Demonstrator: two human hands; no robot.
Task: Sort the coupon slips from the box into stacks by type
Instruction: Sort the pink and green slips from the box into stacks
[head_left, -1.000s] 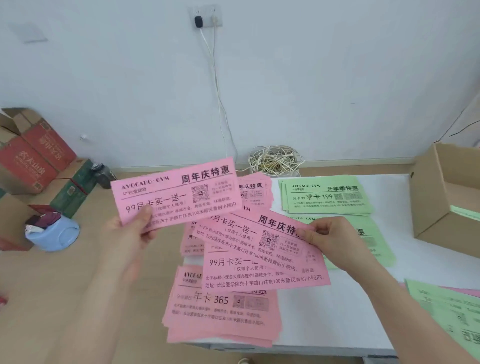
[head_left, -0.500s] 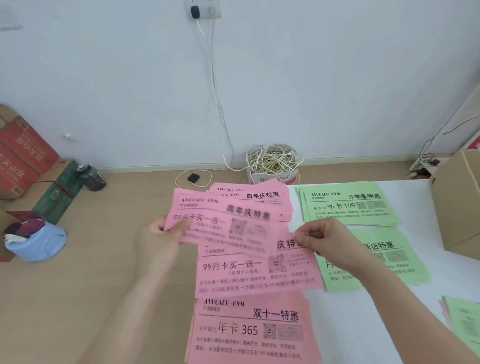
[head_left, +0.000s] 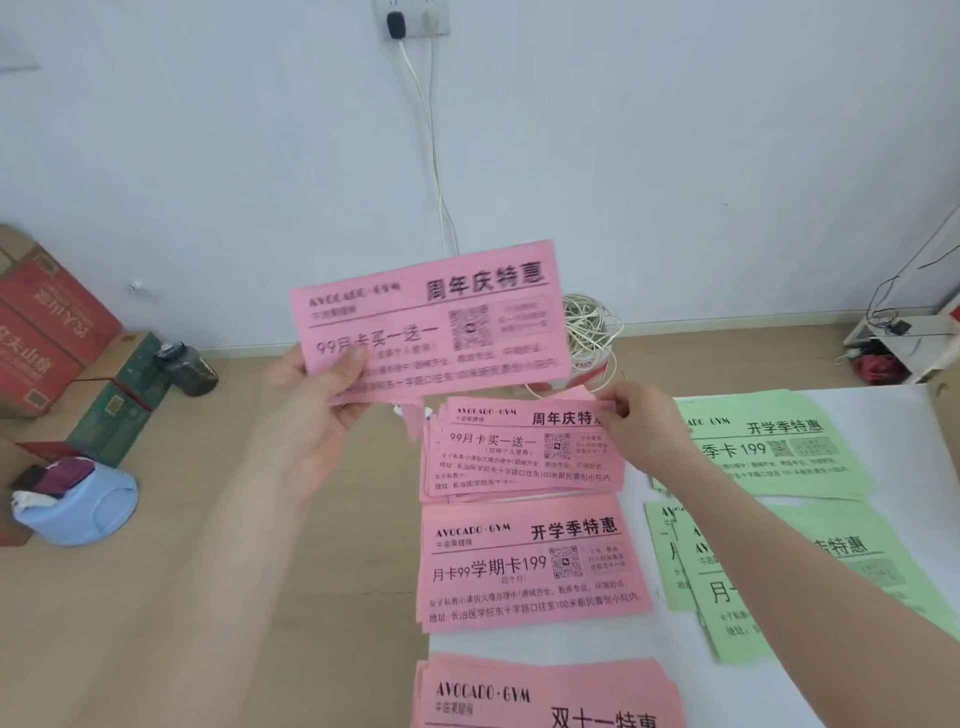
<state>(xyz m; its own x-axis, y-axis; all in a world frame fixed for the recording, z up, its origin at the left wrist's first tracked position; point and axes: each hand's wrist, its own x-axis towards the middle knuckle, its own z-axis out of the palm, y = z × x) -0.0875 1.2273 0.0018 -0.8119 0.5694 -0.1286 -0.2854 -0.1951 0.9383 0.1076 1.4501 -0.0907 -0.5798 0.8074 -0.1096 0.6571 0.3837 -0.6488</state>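
My left hand (head_left: 317, 395) grips a pink coupon slip (head_left: 441, 317) by its lower left corner and holds it up above the table's left edge. My right hand (head_left: 631, 421) pinches the top right corner of the uppermost slip on a pink stack (head_left: 519, 457) with the same print. Nearer to me lie a second pink stack (head_left: 530, 566) and a third pink stack (head_left: 545, 696). Two green stacks, one far (head_left: 779, 447) and one near (head_left: 831, 582), lie to the right under my right forearm.
The stacks lie on a white table (head_left: 893, 415). Left of it, on the wooden floor, stand red and green cartons (head_left: 47, 332), a dark jar (head_left: 189, 366) and a blue tub (head_left: 78, 499). A coil of white cable (head_left: 589, 327) lies by the wall.
My left hand has lifted one pink slip up and away. My right hand has laid its pink slips down on the far pink stack. The view has tilted, showing another pink stack.
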